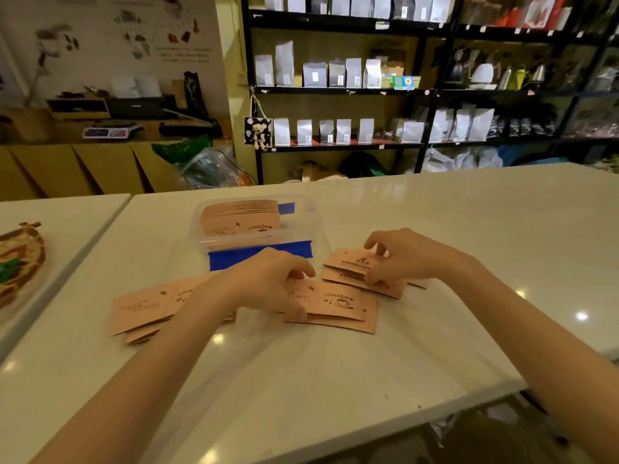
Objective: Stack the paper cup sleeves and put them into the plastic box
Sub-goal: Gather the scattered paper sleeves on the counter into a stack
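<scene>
Flat brown paper cup sleeves lie scattered on the white table in front of a clear plastic box (196, 229) with blue clips. Inside the box stands a stack of sleeves (241, 216). My left hand (264, 283) pinches the left edge of a small pile of sleeves (335, 306) printed with a coffee cup. My right hand (398, 256) grips another few sleeves (348, 262) at the right, thumb under and fingers on top. A third loose group of sleeves (144, 309) lies at the left, partly hidden by my left forearm.
A second white table (67, 222) stands at the left with a patterned woven plate (20, 262) on it. Black shelves (428, 92) with bags stand beyond the table. The table edge (435, 410) runs close at the lower right.
</scene>
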Motion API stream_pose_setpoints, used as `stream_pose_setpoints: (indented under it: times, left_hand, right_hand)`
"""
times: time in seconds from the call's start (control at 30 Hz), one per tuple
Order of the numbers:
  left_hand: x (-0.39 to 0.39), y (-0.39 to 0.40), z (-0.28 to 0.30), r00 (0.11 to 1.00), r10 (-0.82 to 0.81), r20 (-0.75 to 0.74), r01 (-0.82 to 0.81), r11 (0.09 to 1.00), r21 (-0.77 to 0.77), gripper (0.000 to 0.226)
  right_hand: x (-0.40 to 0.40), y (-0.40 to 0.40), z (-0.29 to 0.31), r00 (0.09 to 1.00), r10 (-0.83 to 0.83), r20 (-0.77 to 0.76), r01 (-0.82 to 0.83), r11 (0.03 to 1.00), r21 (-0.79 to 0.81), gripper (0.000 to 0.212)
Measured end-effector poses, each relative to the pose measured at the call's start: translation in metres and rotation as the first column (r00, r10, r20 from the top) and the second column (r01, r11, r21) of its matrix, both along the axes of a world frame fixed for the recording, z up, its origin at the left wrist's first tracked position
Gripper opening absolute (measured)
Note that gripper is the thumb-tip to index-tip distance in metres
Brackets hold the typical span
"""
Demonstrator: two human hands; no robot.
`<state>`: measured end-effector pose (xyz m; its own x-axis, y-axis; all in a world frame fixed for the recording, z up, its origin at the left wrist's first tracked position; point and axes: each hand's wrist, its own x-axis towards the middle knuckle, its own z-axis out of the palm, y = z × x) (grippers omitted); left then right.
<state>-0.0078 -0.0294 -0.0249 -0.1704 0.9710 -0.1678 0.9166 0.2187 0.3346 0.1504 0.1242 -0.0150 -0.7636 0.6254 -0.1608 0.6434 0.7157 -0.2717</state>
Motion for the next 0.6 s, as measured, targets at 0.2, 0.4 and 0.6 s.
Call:
stream_pose_setpoints:
  times: [0.2,0.4,0.6]
  left_hand:
    - [-0.018,-0.03,0.019,0.997,0.046,0.062,-0.054,0.991,0.126,0.056]
    - [-0.05,-0.073,0.028,0.973,0.182,0.145,-0.215,0.941,0.261,0.055]
    - [-0.078,-0.116,0.016,0.916,0.335,0.222,-0.39,0.873,0.292,0.058]
  right_hand:
    - [0.001,-0.011,0.044,0.991,0.134,0.031,-0.13,0.987,-0.099,0.051]
    - [-0.026,-0.044,0.062,0.932,0.279,-0.232,-0.323,0.929,-0.18,0.04]
    - [-0.07,-0.063,0.051,0.853,0.38,-0.358,-0.436,0.896,-0.085,0.039]
